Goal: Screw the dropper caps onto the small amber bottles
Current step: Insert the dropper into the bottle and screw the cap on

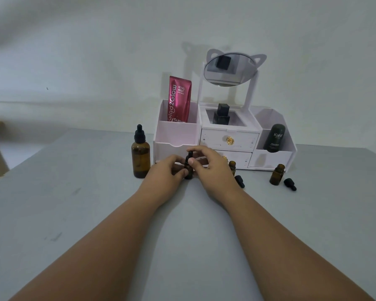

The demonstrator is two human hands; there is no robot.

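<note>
Both hands met over the middle of the worktop [96, 213], forearms reaching in from its near edge. Left hand [166, 171] gripped the body of a small amber bottle [188, 173], fingers curled round its lower part; bottle upright. Right hand [210, 167] pinched the black dropper cap [190, 157] sitting on that bottle's neck, thumb on the near side, fingers arched over the far side. Could not tell whether the cap was fully threaded.

Just right of the right hand: second amber bottle [232, 166], uncapped, upright, partly hidden by the hand. A loose dropper cap [239, 181] lay on its side just in front of it. Further toward the right edge: third amber bottle [277, 175], uncapped, upright, with a second loose cap [290, 184] lying just beside it on the right. Left of the left hand: large amber dropper bottle [140, 154], capped, upright.

Along the far edge, against the wall: white organiser [176, 135] carrying a cat-eared mirror [228, 69]. Pink tube [179, 98] stood in its left compartment, black square bottle [221, 115] in the middle one, dark green container [275, 137] marked Kahf in the right one
</note>
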